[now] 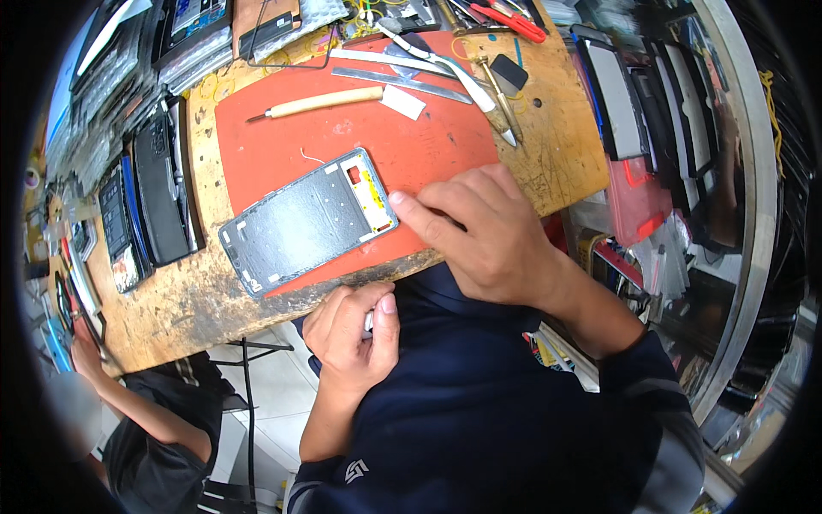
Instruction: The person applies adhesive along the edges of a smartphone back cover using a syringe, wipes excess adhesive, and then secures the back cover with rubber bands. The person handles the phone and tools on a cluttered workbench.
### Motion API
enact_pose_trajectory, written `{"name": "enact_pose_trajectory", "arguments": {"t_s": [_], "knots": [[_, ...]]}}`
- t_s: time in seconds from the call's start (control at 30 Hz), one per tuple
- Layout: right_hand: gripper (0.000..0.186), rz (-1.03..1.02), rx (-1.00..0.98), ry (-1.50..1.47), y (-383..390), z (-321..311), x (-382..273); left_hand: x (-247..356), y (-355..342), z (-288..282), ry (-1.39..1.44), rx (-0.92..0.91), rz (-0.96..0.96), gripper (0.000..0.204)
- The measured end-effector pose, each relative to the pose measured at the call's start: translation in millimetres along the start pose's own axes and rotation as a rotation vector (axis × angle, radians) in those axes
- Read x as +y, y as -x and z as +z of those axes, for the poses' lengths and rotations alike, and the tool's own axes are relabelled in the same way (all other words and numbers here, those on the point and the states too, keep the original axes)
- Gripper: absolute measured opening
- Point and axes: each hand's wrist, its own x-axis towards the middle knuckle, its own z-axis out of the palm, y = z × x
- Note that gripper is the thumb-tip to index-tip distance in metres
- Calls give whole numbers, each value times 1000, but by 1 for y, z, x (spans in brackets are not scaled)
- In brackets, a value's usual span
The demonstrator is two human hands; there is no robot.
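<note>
On the orange-red mat [282,120] lies a grey phone frame [300,227], tilted across it, with a cut-out and a yellow strip [370,193] at its right end. My right hand [492,236] is at that end, thumb and index finger close together with the tip touching the frame's edge. Whether a small piece is pinched there is hidden. Just off the bench's near edge, my left hand [353,330] is closed; a bit of something whitish shows between thumb and fingers, too covered to name.
Beyond the frame lie a wooden-handled pick [325,101], a metal strip [402,83], a white brush-like tool [467,81] and a brass-coloured screwdriver [501,98]. Red-handled pliers [509,19] are farther back. Boxed phones [163,188] stand at left; a co-worker's arm [145,407] is lower left.
</note>
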Motion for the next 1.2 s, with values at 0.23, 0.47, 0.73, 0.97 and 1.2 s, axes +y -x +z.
{"name": "enact_pose_trajectory", "arguments": {"t_s": [0.23, 0.47, 0.73, 0.97, 1.2], "knots": [[33, -103, 39, 39, 14, 1, 3, 4, -2, 0, -42, -15, -4, 4], [30, -3, 71, 119, 15, 0, 1, 6, -2, 1, -55, -15, -14, 4], [43, -20, 103, -45, 8, 6, -5, 6, -5, 1, -43, -5, 4, 5], [42, -51, 45, -13, 10, 6, -6, 5, -3, 2, -36, -2, 2, 4], [45, 33, 122, 20, 12, 7, -4, 3, -2, -1, 29, -13, -6, 11]]}}
